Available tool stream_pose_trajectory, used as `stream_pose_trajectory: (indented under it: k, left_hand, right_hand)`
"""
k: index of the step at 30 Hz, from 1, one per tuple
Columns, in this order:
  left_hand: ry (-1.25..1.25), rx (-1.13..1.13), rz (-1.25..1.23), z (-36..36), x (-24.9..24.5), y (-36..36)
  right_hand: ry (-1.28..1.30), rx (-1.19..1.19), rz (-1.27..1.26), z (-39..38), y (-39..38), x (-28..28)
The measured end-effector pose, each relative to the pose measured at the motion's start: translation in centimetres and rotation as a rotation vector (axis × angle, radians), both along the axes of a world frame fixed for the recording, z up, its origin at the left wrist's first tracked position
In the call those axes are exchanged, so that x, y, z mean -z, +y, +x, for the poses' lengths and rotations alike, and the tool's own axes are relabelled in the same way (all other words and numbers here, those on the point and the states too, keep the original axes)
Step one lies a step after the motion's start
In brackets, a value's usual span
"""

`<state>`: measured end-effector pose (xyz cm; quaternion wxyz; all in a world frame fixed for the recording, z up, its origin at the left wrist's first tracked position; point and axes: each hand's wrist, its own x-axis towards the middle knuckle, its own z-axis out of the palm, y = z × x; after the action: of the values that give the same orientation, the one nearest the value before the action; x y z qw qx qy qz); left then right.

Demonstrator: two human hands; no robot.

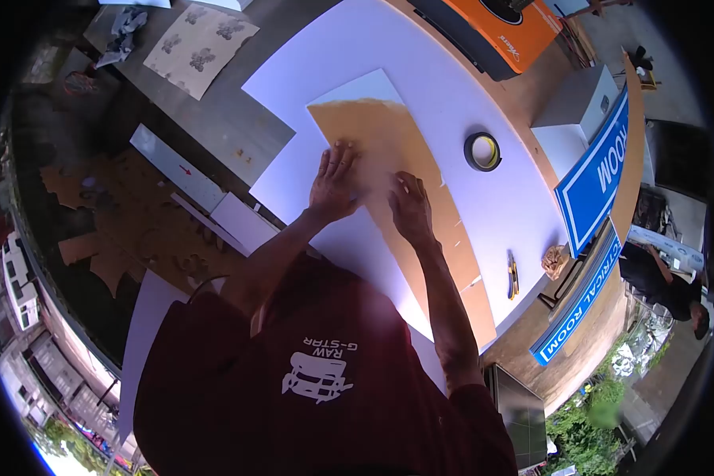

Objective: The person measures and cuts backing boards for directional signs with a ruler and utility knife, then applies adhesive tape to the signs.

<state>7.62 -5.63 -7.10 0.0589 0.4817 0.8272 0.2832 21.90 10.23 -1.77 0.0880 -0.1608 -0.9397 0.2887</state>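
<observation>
A long strip of brown paper lies across a white sheet, with a pale bluish-white area at its far end. My left hand rests spread on the strip's left edge, holding nothing. Over the middle of the strip is my right hand, its fingers curled together; whatever they hold, if anything, is too small and hazy to make out. Small white marks show along the strip's right edge.
A tape roll and a yellow cutter lie right of the strip, near crumpled brown paper. An orange machine stands at the back. Blue signs are at the right, with another person beyond.
</observation>
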Motion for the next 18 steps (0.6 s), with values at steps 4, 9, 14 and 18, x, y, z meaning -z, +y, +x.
stream_pose_trajectory:
  k: [4, 9, 14, 18]
  left_hand:
    - [-0.015, 0.019, -0.027, -0.4, 1.1, -0.5]
    - [-0.101, -0.021, -0.029, -0.4, 0.8, -0.6]
    - [-0.167, -0.045, 0.036, -0.7, 0.2, -0.9]
    - [-0.177, -0.017, 0.004, -0.9, 0.8, -1.0]
  right_hand:
    - [-0.032, -0.245, 0.161, -11.8, -0.7, 2.8]
    - [0.016, -0.405, 0.336, -20.2, -0.2, 4.5]
    - [-0.037, -0.516, 0.376, -22.3, 0.1, 4.8]
    - [-0.037, -0.585, 0.455, -22.6, 0.8, 4.8]
